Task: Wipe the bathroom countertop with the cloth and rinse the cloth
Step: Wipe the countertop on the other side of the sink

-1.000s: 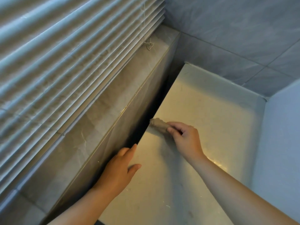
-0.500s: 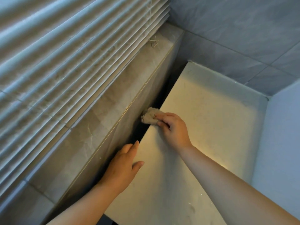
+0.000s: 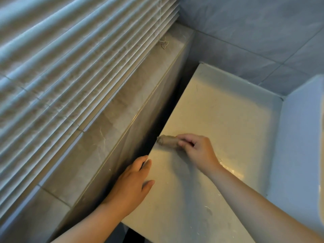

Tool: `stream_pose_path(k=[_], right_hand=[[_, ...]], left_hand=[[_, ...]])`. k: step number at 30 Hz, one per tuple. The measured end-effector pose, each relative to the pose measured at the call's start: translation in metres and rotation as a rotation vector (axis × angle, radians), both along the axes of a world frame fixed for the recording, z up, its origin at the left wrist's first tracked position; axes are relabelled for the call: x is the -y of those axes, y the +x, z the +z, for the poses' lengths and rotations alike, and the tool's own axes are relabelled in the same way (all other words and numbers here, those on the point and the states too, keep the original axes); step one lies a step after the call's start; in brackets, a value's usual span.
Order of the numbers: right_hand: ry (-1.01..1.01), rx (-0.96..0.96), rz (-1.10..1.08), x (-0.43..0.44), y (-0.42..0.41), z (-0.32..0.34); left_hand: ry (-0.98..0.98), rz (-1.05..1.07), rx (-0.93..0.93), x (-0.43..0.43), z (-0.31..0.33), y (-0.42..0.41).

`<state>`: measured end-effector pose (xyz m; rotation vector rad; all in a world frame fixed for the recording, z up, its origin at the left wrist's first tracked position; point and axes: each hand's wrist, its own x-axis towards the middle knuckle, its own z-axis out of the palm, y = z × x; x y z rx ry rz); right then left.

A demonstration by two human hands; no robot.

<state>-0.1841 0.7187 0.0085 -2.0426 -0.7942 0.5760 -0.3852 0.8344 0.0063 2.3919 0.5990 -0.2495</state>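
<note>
Pale countertop (image 3: 228, 111) below tiled ledge (image 3: 108, 137); right hand (image 3: 198, 151), fingers around cloth (image 3: 166, 140); left hand (image 3: 131, 185), fingers straight, flat.

Left grip (image 3: 130, 183) flat, thumb spread, right grip (image 3: 196, 151) curled in a pinch, forearms extended

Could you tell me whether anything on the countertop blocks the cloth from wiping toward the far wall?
Nothing visible does. The right hand pinches the cloth at the left edge of the countertop; the left hand rests nearer, behind it.
</note>
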Motion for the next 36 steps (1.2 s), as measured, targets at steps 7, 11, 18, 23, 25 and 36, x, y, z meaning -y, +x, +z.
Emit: stream_pose_path(k=[7, 11, 18, 23, 25, 36], right_hand=[[0.02, 0.172, -0.326, 0.014, 0.066, 0.01], [-0.057, 0.118, -0.326, 0.019, 0.061, -0.014], [-0.027, 0.209, -0.226, 0.038, -0.004, -0.032], [-0.046, 0.153, -0.216, 0.051, -0.033, -0.028], [-0.041, 0.031, -0.206, 0.054, -0.035, -0.021], [0.02, 0.196, -0.541, 0.08, 0.063, 0.004]], left_hand=[[0.036, -0.026, -0.02, 0.002, 0.001, 0.0], [0.054, -0.035, -0.02, 0.003, 0.004, 0.004], [0.116, -0.117, 0.045, 0.003, 0.009, 0.013], [0.128, -0.202, 0.05, 0.01, 0.009, 0.022], [0.132, -0.229, 0.032, 0.014, 0.007, 0.023], [0.267, -0.281, -0.039, 0.015, -0.005, 0.02]])
